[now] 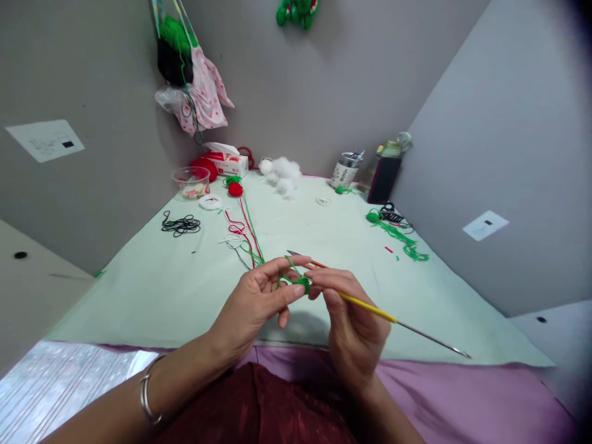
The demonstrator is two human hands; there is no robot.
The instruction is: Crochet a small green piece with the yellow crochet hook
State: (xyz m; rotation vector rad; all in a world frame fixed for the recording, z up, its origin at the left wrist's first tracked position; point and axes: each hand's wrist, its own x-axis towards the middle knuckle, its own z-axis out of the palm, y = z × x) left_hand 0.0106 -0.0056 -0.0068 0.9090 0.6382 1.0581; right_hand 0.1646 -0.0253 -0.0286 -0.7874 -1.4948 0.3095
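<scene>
My left hand pinches a small green crochet piece between thumb and fingers, with green yarn running up over its raised index finger. My right hand grips a crochet hook by its yellow handle. The hook's rear metal shaft points down to the right, while its front tip meets the green piece and is hidden by fingers and yarn. Just behind the hands lies a pointed metal blade with an orange part, partly covered by my fingers.
Loose red, green and white yarn trails from a red ball. Black cord lies left. Behind are a plastic tub, a tissue box, white stuffing and a pen can. Black-handled scissors and green strands lie right.
</scene>
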